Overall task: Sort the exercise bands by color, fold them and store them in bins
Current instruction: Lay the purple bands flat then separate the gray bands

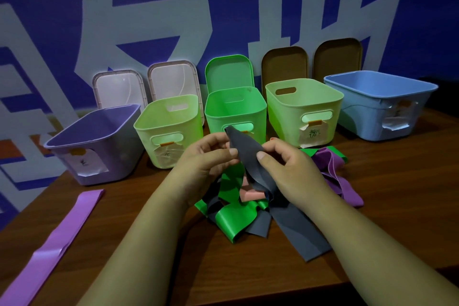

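Left hand [206, 156] and right hand [285, 164] pinch the grey band [244, 148], likely limp and light, tail trailing toward five o'clock; grip its ends.

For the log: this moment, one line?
left hand, right hand: pinching grey band | pile: unsorted, beneath | purple band: flat, far left

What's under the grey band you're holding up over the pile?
The left hand and right hand pinch the grey band. Beneath it lie green bands and a pink band on the table. Anything under those layers or behind the right hand is covered.
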`<state>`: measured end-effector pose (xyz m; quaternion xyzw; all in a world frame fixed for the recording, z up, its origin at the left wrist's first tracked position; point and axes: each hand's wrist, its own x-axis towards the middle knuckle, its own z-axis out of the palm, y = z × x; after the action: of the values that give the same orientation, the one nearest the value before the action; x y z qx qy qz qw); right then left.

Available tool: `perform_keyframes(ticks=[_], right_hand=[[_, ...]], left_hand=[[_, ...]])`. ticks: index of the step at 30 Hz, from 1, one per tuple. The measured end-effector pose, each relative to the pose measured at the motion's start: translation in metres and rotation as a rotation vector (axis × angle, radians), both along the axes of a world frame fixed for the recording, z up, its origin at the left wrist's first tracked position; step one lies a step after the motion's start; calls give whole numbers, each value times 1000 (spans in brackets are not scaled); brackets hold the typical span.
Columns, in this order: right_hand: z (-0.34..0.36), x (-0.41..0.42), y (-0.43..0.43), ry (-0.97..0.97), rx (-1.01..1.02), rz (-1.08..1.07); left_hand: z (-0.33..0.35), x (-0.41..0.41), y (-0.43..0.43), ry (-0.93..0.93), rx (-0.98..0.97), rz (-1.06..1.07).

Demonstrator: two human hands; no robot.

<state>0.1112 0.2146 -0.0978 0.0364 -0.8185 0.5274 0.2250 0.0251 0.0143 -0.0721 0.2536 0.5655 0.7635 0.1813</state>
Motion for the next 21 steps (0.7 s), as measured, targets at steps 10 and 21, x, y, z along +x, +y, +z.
perform_keyframes(ticks=[10, 21], right_hand=[[7, 5, 2, -7, -463, 166], [54, 32, 39, -183, -142, 154]], left_hand=[[11, 12, -3, 34, -35, -40], [102, 43, -60, 136, -558, -312]])
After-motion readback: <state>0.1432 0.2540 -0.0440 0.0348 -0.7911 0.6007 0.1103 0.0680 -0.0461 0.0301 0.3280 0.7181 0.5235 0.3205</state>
